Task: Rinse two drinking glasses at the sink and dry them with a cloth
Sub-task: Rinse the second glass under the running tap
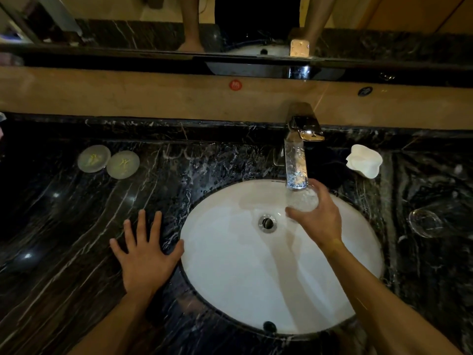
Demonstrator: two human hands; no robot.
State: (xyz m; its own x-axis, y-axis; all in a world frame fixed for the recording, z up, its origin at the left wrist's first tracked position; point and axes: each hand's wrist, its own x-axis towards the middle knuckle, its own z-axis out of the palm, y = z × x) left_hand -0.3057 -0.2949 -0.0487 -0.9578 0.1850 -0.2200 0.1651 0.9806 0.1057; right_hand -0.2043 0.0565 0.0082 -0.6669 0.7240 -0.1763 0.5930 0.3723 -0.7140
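My right hand (321,217) grips a clear drinking glass (303,199) under the chrome faucet (297,160), and water runs into the glass over the white oval sink (230,278). A second clear glass (426,222) stands on the dark marble counter to the right of the sink, hard to make out against the stone. My left hand (146,252) lies flat on the counter at the sink's left rim, fingers spread, holding nothing. A white cloth (364,161) sits folded into a shape at the back right of the counter.
Two round pale coasters or lids (108,161) lie at the back left of the black marble counter (76,226). The drain (267,222) is in the middle of the basin. A mirror above the beige backsplash (153,96) reflects the person's arms.
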